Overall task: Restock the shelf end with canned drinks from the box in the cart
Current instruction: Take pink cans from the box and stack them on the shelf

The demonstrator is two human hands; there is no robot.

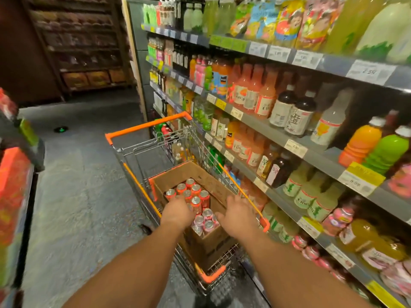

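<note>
Both over the cardboard box (195, 174) in the wire cart (155, 143): left hand (178, 213) fingers down among red cans (195, 190), grip unclear; right hand (239, 215) spread loose above pink cans (208, 214), bottle shelves (289, 138) close alongside.

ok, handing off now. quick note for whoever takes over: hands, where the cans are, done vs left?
Left hand: reaching down into the box, fingers hidden among the orange cans; can't tell if it grips one.
Right hand: open, over the box's right edge, holding nothing.
Box sits in the cart, beside the drink shelves. Orange cans fill its far part, pink cans the near part.
Done: nothing shows as lifted out yet.
Left: take cans out and shelve them; the shelf end is not identifiable here.
</note>
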